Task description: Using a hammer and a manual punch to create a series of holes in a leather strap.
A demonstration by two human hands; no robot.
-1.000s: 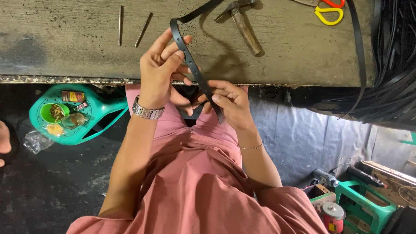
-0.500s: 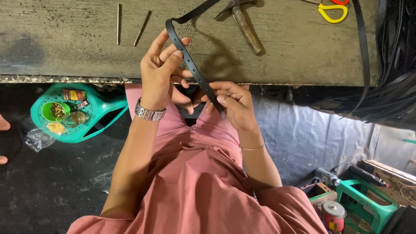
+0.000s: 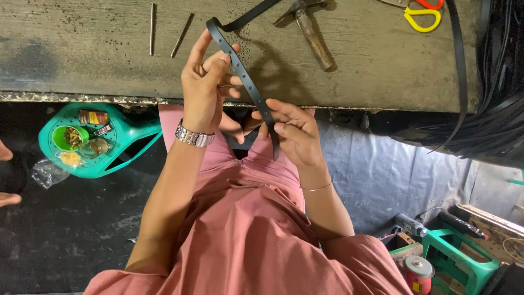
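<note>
Two hands on one black strap.
The right hand (image 3: pixel 295 134) pinches the strap's (image 3: pixel 248 82) lower end above the lap; the left hand (image 3: pixel 204 90) (steel watch at its wrist) grips it higher, over the bench (image 3: pixel 82 60) edge. Beyond lie a hammer (image 3: pixel 311 30) and two rods (image 3: pixel 164 30).

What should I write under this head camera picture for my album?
Two hands, left hand and right hand, hold a black punched strap over a worn workbench beside a hammer.
</note>
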